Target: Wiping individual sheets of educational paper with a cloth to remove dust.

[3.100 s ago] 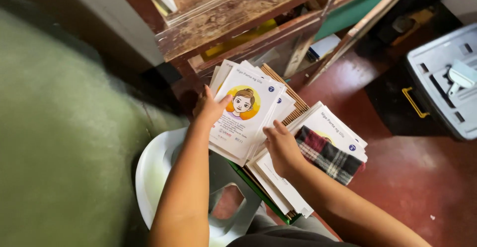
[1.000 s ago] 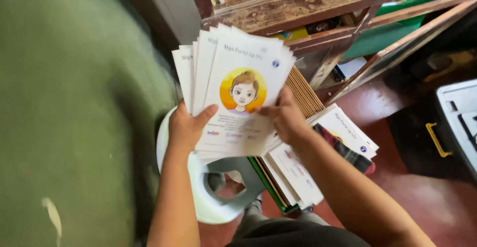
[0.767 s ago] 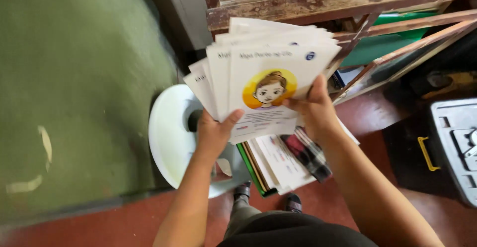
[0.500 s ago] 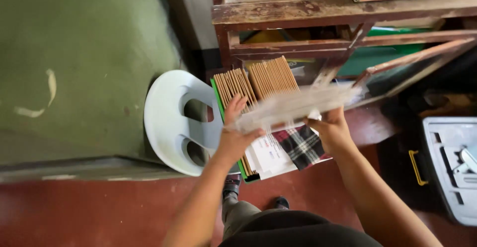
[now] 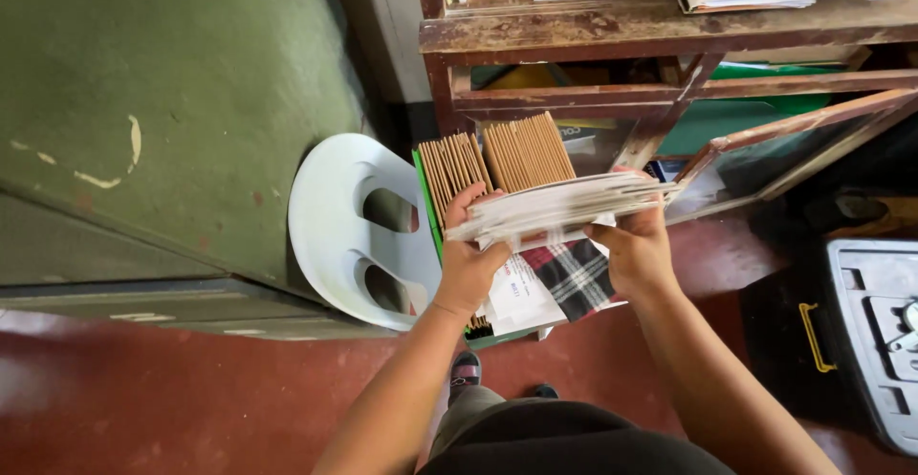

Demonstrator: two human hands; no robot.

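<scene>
Green metal cabinet (image 5: 172,102) fills the left side, and its long lower edge runs close beside the white plastic chair (image 5: 335,226), so there is little free room that way. On the chair seat, two rows of brown envelopes (image 5: 497,155) stand on edge, with loose papers and a plaid cloth (image 5: 574,274) lying in front of them. Above these, the left hand (image 5: 469,265) and the right hand (image 5: 636,255) hold a stack of booklets (image 5: 559,209) roughly flat, one at each end; each grip is pressed together on the stack, thumb over the top edge, fingers beneath.

The stack looks uneven and fanned, so I judge that a tilt or a slackened grip could let sheets slide out onto the red floor (image 5: 143,399) or down among the envelopes. Just beyond stands a worn wooden shelf (image 5: 660,26); its slanted brace (image 5: 669,121) is near the stack's far right corner and could catch it. Right of the hands, the floor is open up to the grey case (image 5: 875,332).
</scene>
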